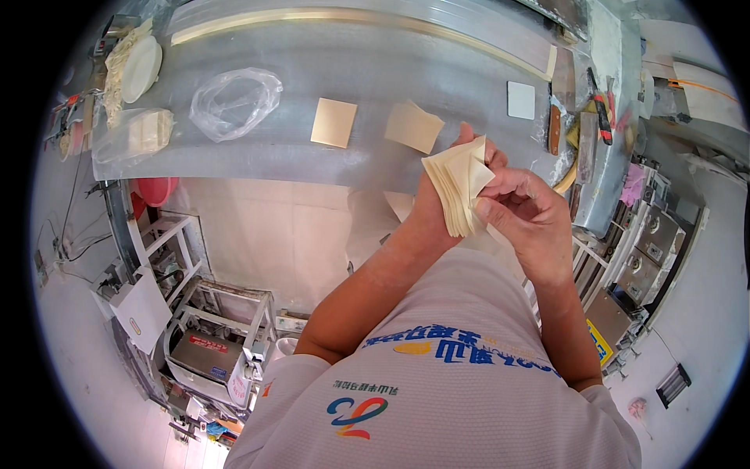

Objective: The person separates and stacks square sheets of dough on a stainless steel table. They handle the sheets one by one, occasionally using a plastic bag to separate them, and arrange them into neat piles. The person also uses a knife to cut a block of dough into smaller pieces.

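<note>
A stack of square pale dough sheets is held up just below the steel worktop's front edge. My left hand is closed around it from beneath and behind, largely hidden by the sheets. My right hand pinches the raised right edge of the stack between thumb and fingers. Two single squares lie on the worktop, one squarer and one askew, left of my hands.
The steel worktop holds a crumpled clear bag, a bagged stack, a white dish, a small white square, a long strip and tools at right. A metal frame stands below left.
</note>
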The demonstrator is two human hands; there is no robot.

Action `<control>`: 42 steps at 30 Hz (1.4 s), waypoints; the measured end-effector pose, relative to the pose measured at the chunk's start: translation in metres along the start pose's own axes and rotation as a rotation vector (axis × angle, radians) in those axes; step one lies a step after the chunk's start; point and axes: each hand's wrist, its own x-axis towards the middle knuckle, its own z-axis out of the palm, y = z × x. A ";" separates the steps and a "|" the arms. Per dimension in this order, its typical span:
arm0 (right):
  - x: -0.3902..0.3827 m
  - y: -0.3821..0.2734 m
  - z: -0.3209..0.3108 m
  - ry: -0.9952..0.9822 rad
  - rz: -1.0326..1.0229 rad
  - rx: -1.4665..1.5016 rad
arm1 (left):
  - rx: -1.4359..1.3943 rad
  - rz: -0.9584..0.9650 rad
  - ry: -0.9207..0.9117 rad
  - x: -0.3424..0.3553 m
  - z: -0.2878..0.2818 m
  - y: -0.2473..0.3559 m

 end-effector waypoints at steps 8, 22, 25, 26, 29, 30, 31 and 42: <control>-0.001 0.001 0.007 0.032 -0.005 0.029 | 0.032 0.014 0.056 -0.001 -0.005 -0.001; 0.037 0.006 0.022 0.079 0.068 0.052 | 0.125 0.179 0.336 -0.056 -0.029 0.042; 0.061 0.010 0.049 0.025 0.078 0.073 | 0.059 0.204 0.190 -0.089 -0.077 0.065; 0.072 0.011 0.063 0.011 0.075 0.078 | 0.001 0.220 0.219 -0.102 -0.091 0.071; 0.113 0.019 0.109 -0.058 0.105 0.114 | -0.077 0.288 0.249 -0.138 -0.125 0.092; 0.126 0.025 0.123 -0.091 0.122 0.129 | -0.087 0.319 0.251 -0.146 -0.129 0.100; 0.134 0.029 0.134 -0.123 0.112 0.132 | -0.086 0.339 0.238 -0.154 -0.132 0.107; 0.178 0.131 0.176 0.063 0.339 -0.056 | -0.090 0.298 0.321 -0.158 -0.125 0.177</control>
